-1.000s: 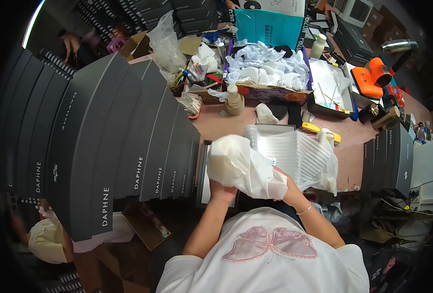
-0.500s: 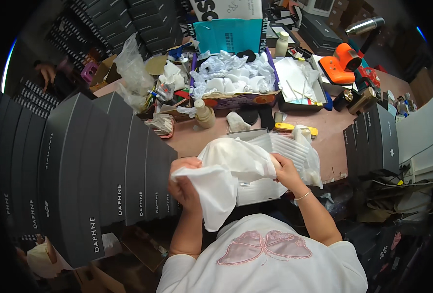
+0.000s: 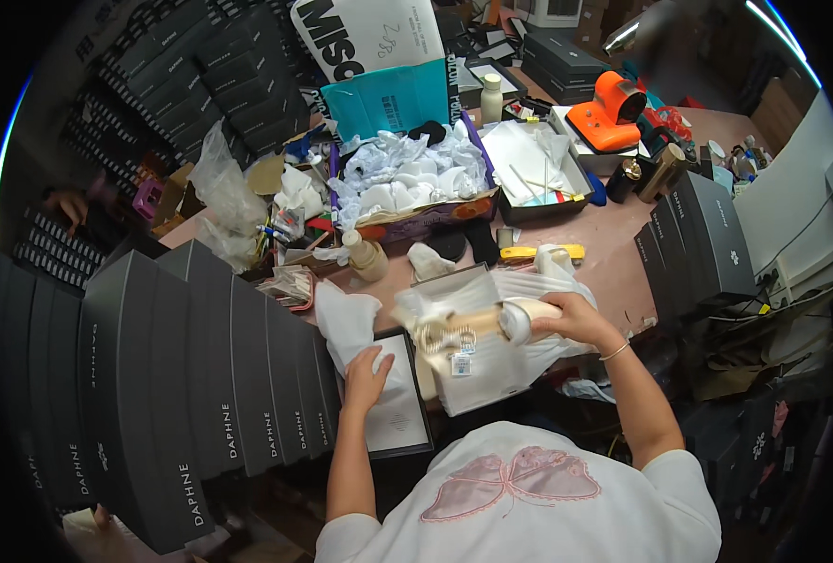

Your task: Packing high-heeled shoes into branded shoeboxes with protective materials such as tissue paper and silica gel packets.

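Note:
My right hand (image 3: 571, 319) grips a beige shoe (image 3: 468, 328) stuffed with white paper, holding it sideways above an open shoe box (image 3: 473, 375) lined with white tissue. A small tag hangs from the shoe. My left hand (image 3: 367, 375) rests flat on a white cloth bag (image 3: 349, 324) that lies over the black-rimmed box lid (image 3: 397, 413) at my left. Both forearms come up from my white shirt at the bottom.
A long row of dark grey shoe boxes (image 3: 172, 375) stands on edge at my left. More dark boxes (image 3: 703, 239) stand at the right. Behind the pink table (image 3: 613, 267) sit a tray of crumpled white paper (image 3: 407, 183), an orange tape gun (image 3: 609, 108) and a yellow utility knife (image 3: 538, 251).
The white cloth bag has come off the shoe and gone down to the left onto the lid. The beige shoe is now bare in my right hand. The view has shifted left.

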`<state>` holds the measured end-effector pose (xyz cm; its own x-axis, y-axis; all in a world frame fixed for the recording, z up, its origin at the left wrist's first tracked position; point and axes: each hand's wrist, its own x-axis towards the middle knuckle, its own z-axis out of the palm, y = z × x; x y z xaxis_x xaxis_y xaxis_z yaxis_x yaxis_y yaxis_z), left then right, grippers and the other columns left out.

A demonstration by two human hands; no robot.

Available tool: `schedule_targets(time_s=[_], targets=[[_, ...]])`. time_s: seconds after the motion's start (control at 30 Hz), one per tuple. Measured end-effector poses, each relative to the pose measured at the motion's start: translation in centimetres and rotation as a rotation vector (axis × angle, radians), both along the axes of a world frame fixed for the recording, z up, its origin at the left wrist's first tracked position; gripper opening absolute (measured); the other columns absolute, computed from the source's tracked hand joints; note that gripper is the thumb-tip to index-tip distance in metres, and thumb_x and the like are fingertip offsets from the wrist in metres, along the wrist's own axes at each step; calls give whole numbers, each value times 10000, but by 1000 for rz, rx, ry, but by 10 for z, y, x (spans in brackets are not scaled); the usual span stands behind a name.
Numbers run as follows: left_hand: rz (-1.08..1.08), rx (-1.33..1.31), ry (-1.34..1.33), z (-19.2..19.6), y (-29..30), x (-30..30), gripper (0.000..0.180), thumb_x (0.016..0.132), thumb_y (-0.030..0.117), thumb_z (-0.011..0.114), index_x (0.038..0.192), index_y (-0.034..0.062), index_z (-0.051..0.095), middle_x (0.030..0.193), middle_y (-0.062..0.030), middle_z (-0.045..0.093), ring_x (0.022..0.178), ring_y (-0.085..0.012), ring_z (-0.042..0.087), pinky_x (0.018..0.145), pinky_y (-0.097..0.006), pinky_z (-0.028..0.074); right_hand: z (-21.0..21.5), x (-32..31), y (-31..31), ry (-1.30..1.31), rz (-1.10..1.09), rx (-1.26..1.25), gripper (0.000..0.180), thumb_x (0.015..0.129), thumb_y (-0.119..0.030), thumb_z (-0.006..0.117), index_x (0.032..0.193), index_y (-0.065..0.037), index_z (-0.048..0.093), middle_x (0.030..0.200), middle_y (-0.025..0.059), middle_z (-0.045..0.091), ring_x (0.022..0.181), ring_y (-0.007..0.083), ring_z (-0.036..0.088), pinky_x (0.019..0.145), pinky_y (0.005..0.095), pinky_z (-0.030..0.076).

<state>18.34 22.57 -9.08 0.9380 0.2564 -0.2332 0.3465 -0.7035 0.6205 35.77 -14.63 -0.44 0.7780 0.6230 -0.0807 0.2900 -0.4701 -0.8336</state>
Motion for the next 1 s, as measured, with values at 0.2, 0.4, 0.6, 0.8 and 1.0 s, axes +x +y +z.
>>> schedule_targets(time_s=[0.2,0.4,0.6,0.8,1.0], targets=[[-223,-1653,636,27,-89,0,719,930,634,265,1387,83,338,1195,-193,544,996,-284,605,859,-416,510,30,-8,77,14,549,-182,557,656,-415,791,984,17,661,894,161,674,806,293,645,738,347,496],[374,-1845,102,18,-93,-27,706,936,628,222,1298,56,422,1072,-139,586,901,-261,625,791,-416,536,11,-58,128,-321,356,-4,342,762,-316,709,936,-33,629,932,148,605,866,324,597,730,403,490],[626,-1714,-103,45,-147,-48,812,886,709,239,1414,92,250,1347,-119,409,1226,-252,447,996,-441,400,-32,-93,153,-32,352,-15,468,731,-335,709,1007,20,582,934,225,620,846,376,609,746,417,496],[759,-1751,-212,24,-153,-49,727,933,626,287,1397,66,278,1333,-149,420,1213,-285,447,1023,-474,369,-32,-82,132,111,221,-93,353,696,-239,670,934,11,597,870,198,636,799,347,631,724,420,507],[836,-1797,-172,17,-155,-40,646,938,595,340,1224,22,426,976,-124,534,893,-238,544,876,-425,481,-85,-24,118,-396,-41,-194,270,730,-167,677,957,-38,610,812,154,633,747,330,610,699,429,481]])
